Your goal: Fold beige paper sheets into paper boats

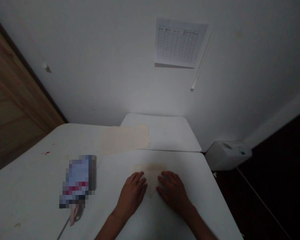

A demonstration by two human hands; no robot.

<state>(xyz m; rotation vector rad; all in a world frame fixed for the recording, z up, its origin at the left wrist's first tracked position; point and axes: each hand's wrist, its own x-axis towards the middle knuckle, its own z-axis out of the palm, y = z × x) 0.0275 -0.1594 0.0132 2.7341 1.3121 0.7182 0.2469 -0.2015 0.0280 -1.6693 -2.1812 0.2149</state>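
A cream sheet of paper (152,180) lies on the white table in front of me. Its far edge is straight, and creases run down to a point at the near side, so it looks folded. My left hand (133,191) rests palm down on the paper's left side, fingers stretched and slightly apart. On the right side my right hand (173,190) lies flat in the same way, its fingers spread toward the middle. Parts of the paper are hidden under both hands.
More cream sheets (125,138) lie farther back across two joined white tables (170,133). To the left is a pixelated object (77,181) with a cord. A white plastic canister (227,155) stands right of the table. A printed chart (178,43) hangs on the wall.
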